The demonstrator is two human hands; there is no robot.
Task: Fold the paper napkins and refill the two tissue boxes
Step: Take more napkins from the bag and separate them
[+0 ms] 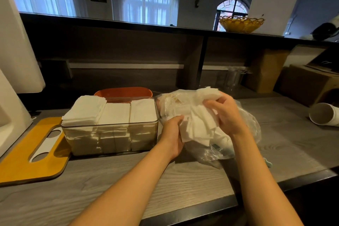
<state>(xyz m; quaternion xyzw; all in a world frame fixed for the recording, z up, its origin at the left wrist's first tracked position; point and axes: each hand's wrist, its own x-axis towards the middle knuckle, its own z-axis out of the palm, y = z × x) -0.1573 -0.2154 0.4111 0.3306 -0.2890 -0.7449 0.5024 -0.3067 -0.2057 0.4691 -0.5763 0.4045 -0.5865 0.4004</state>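
While the clear plastic tissue box [110,139] sits nearly full mid-desk [183,180], the left hand [171,134] and right hand [226,113] each keep a closed grip on loose white paper napkins [200,124]; the orange box [124,91] behind awaits.

Both forearms bare, no sleeves, rings or watch.

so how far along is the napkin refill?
Done: clear box holds three full stacks of folded napkins. In hand: left hand and right hand grip loose napkins over the plastic bag. Left: orange box behind, contents hidden.
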